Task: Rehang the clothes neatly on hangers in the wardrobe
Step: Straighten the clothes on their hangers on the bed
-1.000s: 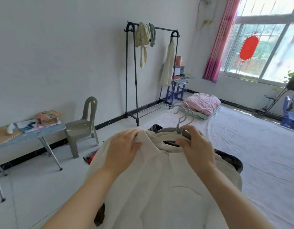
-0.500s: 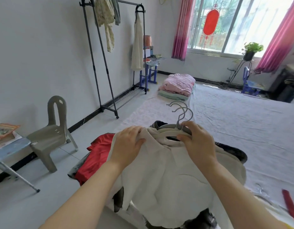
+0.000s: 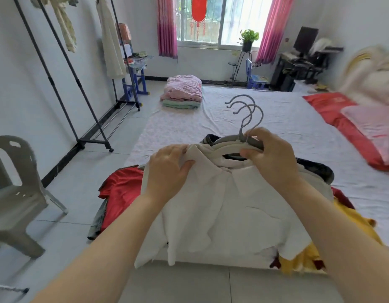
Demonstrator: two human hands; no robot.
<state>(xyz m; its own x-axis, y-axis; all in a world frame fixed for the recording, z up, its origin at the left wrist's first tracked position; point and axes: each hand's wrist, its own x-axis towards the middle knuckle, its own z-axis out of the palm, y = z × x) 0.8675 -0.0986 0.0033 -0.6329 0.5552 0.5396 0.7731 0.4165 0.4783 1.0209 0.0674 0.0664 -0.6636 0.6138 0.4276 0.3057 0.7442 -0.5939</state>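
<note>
Left hand (image 3: 169,169): I am pinching the left shoulder of the white garment (image 3: 222,211), my fingers curling into the cloth.
Right hand (image 3: 270,156): I am gripping a bunch of hangers (image 3: 253,143) at their necks, thumb below, fingers over the top.
White garment: it is draping from the hangers over a clothes pile at the near end of the mattress (image 3: 276,119).
Pile: a red garment (image 3: 121,189) is lying at the left, a yellow garment (image 3: 302,256) at the right.
Clothes rack (image 3: 79,83): it is standing well apart by the left wall, with pale clothes hanging on it.
Chair (image 3: 12,193): it is standing at the left edge.
</note>
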